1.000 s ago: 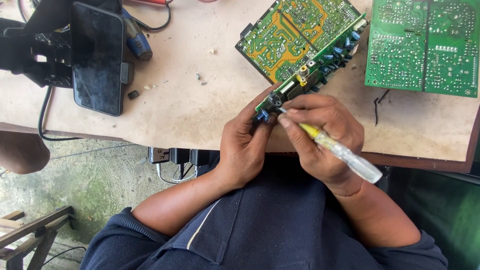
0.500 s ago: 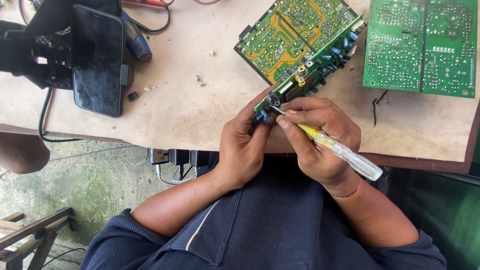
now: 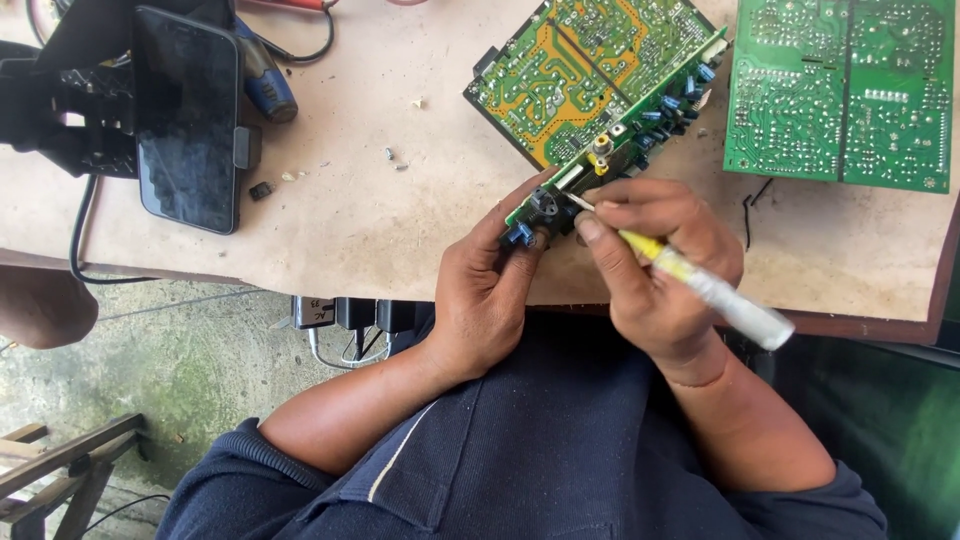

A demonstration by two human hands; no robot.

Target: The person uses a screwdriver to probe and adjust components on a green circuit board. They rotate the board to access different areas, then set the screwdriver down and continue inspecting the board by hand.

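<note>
Tabletop: board edge between fingers.

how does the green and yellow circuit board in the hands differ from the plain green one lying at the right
The green and yellow circuit board is tilted on edge, gripped by the left hand, while the plain green circuit board lies flat and untouched on the tan table. The held one shows broad yellow patches; the other is evenly green. Both show solder sides.
</note>
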